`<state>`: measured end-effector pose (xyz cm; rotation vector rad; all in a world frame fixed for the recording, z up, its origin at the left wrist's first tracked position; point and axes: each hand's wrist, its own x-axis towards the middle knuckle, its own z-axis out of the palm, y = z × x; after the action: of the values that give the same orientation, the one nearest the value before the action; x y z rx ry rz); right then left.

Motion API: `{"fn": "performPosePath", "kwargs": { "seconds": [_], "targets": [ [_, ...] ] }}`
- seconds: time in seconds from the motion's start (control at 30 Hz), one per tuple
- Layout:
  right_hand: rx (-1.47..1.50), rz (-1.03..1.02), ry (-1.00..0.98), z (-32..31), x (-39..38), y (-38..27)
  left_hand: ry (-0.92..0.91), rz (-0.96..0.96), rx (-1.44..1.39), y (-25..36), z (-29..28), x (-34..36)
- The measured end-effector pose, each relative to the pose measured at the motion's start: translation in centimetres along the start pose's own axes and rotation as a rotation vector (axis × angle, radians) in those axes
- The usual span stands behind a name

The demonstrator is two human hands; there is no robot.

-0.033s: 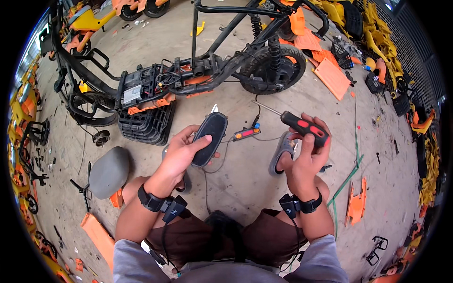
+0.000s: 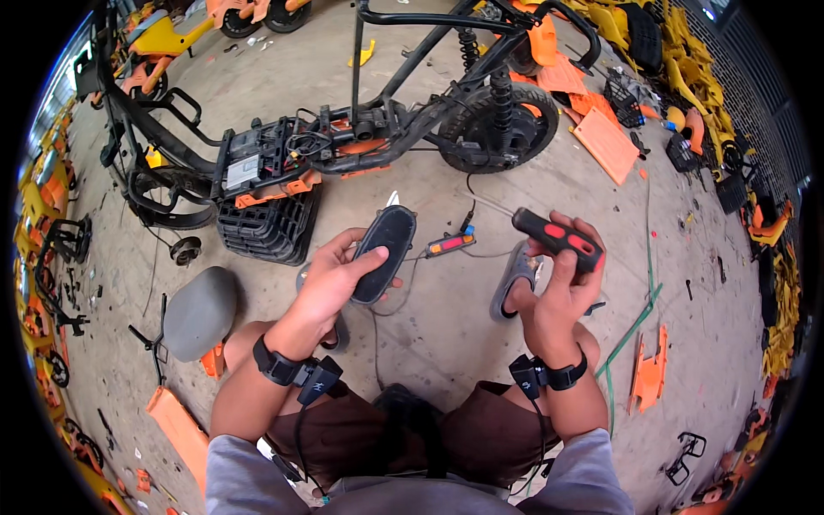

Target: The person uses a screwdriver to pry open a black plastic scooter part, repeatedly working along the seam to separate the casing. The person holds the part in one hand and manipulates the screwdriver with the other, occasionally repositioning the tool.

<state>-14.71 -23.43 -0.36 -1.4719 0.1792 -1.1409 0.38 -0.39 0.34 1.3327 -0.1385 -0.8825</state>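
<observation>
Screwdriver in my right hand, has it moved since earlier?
Yes, slightly: the red-and-black screwdriver sits a little farther from the scooter's rear wheel, nearer you.

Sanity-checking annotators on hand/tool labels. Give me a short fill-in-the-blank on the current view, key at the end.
1. Of the oval part and the screwdriver, the left hand holds the ____.
2. The screwdriver in the right hand has a black and ____ handle.
3. The strap to the right of that hand is coloured ____.
4. Both wristbands are coloured ____.

Missing words: oval part; red; green; black.
</observation>
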Motion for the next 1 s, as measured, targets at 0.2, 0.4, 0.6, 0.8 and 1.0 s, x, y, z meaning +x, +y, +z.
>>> {"fn": "performPosePath", "kwargs": {
  "seconds": [0.2, 0.4, 0.6, 0.8, 1.0],
  "targets": [
    [0.072, -0.066, -0.107, 0.5, -0.8, -0.4, 0.0, 0.026, 0.039, 0.0, -0.2, 0.2],
    [0.088, -0.042, -0.176, 0.6, -1.1, -0.5, 0.01, 0.026, 0.05, -0.2, -0.2, 0.2],
    [0.119, -0.06, -0.163, 0.7, -1.0, -0.4, 0.0, 0.024, 0.047, -0.1, 0.1, 0.3],
    [0.119, -0.021, -0.185, 0.6, -1.1, -0.5, -0.002, 0.016, 0.057, -0.1, 0.0, 0.1],
    [0.113, -0.039, -0.217, 0.5, -1.1, -0.5, 0.0, 0.022, 0.061, -0.2, -0.1, 0.3]
  ]
}}
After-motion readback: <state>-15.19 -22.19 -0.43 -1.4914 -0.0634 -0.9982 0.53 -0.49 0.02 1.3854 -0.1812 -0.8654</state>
